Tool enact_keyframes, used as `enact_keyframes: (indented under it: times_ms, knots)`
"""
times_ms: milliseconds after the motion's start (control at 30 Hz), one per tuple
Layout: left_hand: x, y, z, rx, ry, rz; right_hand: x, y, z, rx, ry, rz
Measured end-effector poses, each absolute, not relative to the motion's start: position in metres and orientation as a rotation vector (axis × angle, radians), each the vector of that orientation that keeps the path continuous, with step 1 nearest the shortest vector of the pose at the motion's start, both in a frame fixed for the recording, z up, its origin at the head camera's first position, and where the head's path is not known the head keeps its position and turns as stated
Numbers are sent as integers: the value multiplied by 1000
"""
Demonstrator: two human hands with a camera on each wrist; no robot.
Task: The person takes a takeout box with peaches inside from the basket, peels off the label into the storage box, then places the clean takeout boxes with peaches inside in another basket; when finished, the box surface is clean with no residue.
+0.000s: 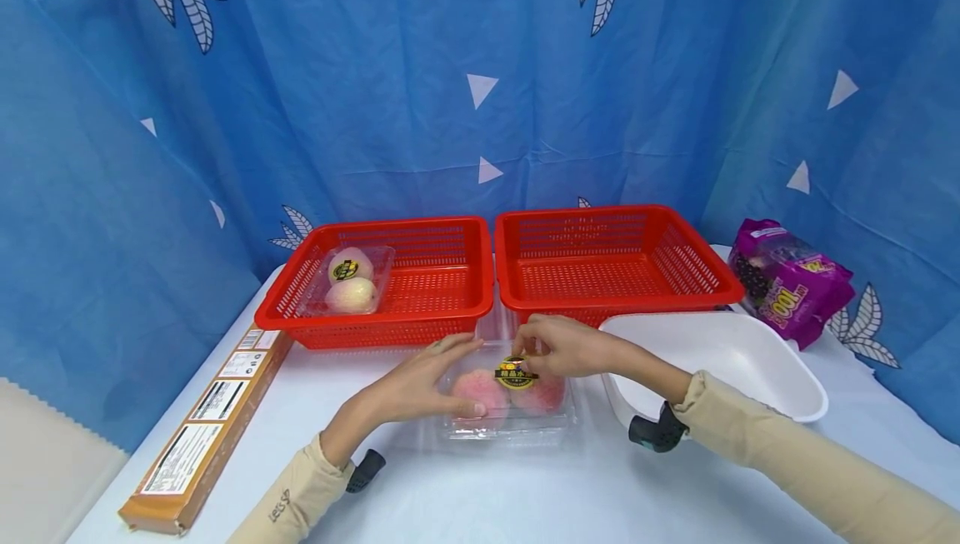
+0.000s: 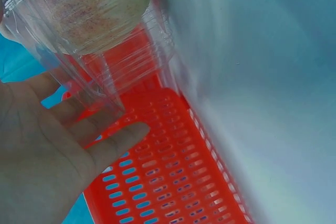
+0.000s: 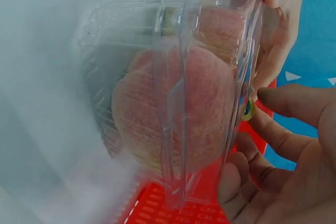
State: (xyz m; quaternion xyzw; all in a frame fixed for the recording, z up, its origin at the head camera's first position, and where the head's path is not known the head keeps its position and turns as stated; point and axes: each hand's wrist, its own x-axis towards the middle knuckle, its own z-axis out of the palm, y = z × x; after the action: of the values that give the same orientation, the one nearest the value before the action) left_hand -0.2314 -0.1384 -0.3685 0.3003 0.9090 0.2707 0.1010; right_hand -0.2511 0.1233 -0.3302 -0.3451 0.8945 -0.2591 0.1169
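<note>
A clear plastic clamshell box (image 1: 547, 431) of pink peaches (image 1: 482, 394) rests on the table in front of the baskets, its lid closed. On the lid is a round black-and-yellow sticker (image 1: 514, 374). My left hand (image 1: 415, 388) lies along the box's left side with fingers extended, thumb toward the front; the left wrist view shows those fingers (image 2: 118, 142) against the plastic. From the right, my right hand (image 1: 558, 346) pinches the edge of the sticker between thumb and forefinger. Its other fingers (image 3: 247, 153) bend close to the lid in the right wrist view.
Behind stand two red baskets; the left basket (image 1: 442, 281) holds another clear box (image 1: 382, 265) with two pale fruits, beside the right basket (image 1: 585, 277). A white basin (image 1: 720, 352), a purple bag (image 1: 798, 286) and a long orange-brown carton (image 1: 202, 436) flank the work.
</note>
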Motion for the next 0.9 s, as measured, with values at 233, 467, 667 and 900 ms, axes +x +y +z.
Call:
enact_keyframes:
  times_ms: [233,467,667,900]
  knots:
    - [-231,-138,-368,880,2684,797,-254,114,-330,-1023,2641,-745]
    - [-230,-138,-367,876,2689,792,-255,111,-330,-1014,2622,-761]
    - [-231,-138,-368,895,2691,789,-257,113,-328,-1024,2570,-783]
    - [-231,-139,-369,910,2696,785,-257,116,-327,-982,2493,-873]
